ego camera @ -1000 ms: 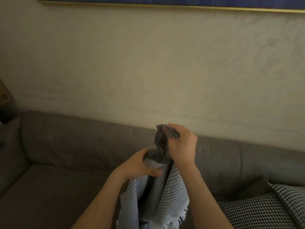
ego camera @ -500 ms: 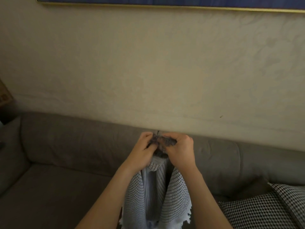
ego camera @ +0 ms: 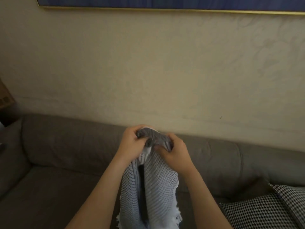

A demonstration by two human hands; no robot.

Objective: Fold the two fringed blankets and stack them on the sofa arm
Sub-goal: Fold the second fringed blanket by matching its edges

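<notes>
Blanket edge gathered in both hands above the sofa

Left hand (ego camera: 132,142) and right hand (ego camera: 175,152) pinch the blanket (ego camera: 148,187) top between curled fingers; it hangs below. Uneven pinches could skew the fold.

I count two hands, the left hand (ego camera: 132,143) and the right hand (ego camera: 175,155); one fringed blanket (ego camera: 156,187) in view; one grey sofa (ego camera: 66,146); one framed picture (ego camera: 165,2); and houndstooth cushions (ego camera: 257,212), one or two, I cannot tell which.
</notes>
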